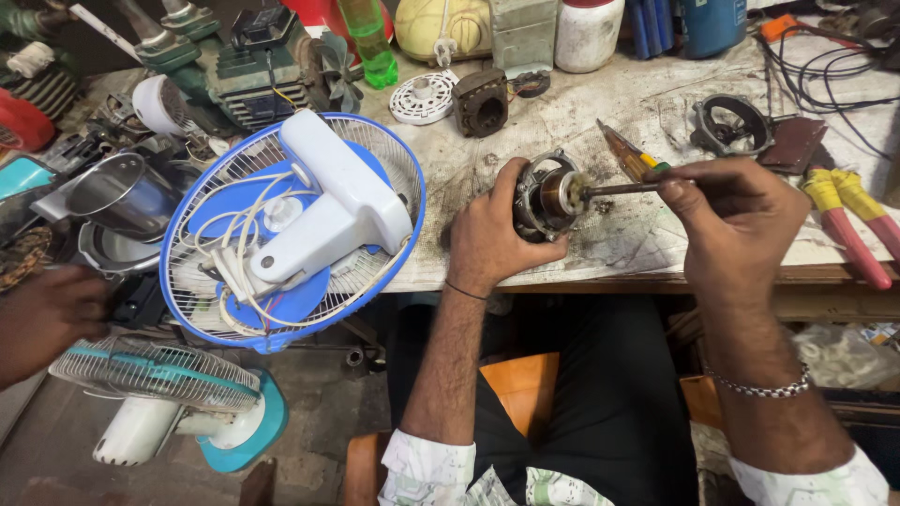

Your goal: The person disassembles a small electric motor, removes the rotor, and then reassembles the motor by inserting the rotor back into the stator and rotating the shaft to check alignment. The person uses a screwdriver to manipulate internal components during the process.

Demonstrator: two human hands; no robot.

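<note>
Containers along the back of the counter (600,234): white jar (588,33) w/ red lid, contents not visible; green bottle (367,37), see-through, can't tell what's in it; blue can (712,23), closed side only. Steel cup (120,195) at left lies tilted, inside looks bare.

Fan motor (546,197) sits near the counter's front edge, held on its side. Round metal housing, dark and greasy, w/ copper-coloured core showing in the open face and a shaft pointing right. Left hand (492,239) wraps it from behind, fingers curled tight on the housing. Right hand (736,220) pinches a thin dark rod tool (623,189) betw. thumb and forefingers, tip touching the motor's centre.

Just behind the rod: yellow-handled screwdriver (626,155) lying flat. Far right: pliers (848,220) w/ red/yellow grips. Left of the motor, blue fan guard (281,225) w/ white fan body on it, hanging partly over the counter edge. Another person's hand (47,319) at far left, apart.
</note>
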